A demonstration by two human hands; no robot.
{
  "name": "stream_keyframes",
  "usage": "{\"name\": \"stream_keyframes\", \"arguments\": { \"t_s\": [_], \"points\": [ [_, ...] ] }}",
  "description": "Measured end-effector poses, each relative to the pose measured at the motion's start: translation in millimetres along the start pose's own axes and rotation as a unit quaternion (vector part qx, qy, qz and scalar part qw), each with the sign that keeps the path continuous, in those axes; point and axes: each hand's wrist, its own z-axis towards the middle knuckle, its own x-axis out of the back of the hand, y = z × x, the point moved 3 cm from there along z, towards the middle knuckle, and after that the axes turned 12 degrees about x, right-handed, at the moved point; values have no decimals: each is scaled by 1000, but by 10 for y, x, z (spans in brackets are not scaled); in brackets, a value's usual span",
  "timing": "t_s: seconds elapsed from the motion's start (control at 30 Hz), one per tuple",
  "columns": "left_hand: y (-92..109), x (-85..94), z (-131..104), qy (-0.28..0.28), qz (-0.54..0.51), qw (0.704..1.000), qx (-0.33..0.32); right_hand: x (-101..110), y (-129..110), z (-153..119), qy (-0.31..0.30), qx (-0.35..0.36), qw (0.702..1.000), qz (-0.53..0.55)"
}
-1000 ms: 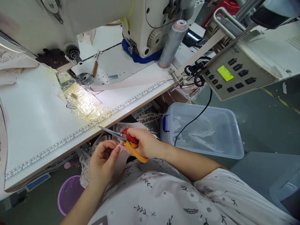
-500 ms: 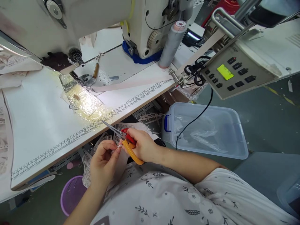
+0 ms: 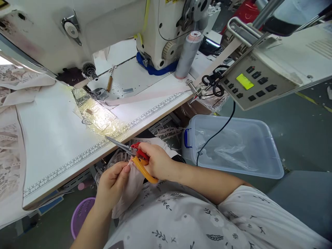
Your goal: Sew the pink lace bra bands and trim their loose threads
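Observation:
My right hand [image 3: 158,162] is closed around scissors [image 3: 144,170] with one orange and one red handle. Their blades point up and left, the tip over the table's front edge. Between thumb and forefinger, my left hand [image 3: 113,180] pinches the end of a narrow pale pink strip [image 3: 130,161], which runs up to the scissor handles. Pale pink fabric [image 3: 128,197] hangs below the hands against my lap. White lace [image 3: 116,154] lies behind my left hand, partly hidden under the table edge.
A sewing machine [image 3: 109,20] stands on the white table [image 3: 49,138], which has a printed ruler along its front. A grey thread cone [image 3: 188,55] and a control panel [image 3: 256,79] are at right. Below are a clear plastic bin [image 3: 269,155] and a purple basket [image 3: 80,214]. Lace fabric [image 3: 10,155] covers the left end.
My left hand has moved slightly left and down from the scissors, and more of the pinched strip shows between. The scissors have shifted a little left. The whole view has swung slightly left.

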Motion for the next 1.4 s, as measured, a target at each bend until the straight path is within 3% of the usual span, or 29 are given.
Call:
{"name": "stream_keyframes", "arguments": {
  "t_s": [0.13,0.4,0.67,0.93,1.07,1.27,1.4],
  "points": [
    [3,3,-15,39,-18,999,16,-1,-20,15,-15,-35,999,15],
    [12,22,-42,31,-21,999,27,-61,17,24,-10,-74,996,40],
    [114,-40,-45,33,-7,999,-23,-49,69,-2,-27,-67,996,54],
    [69,-36,-65,-5,-16,1000,0,27,113,-18,-65,-90,987,118],
    [55,-43,-66,-28,-9,1000,0,-5,75,23,-78,-94,989,82],
    [34,-37,-94,-76,65,994,-37,0,16,41,-88,-65,994,-19],
    [-249,127,-133,-96,207,973,-30,242,38,-17,-19,-24,998,-48]
  ]
}}
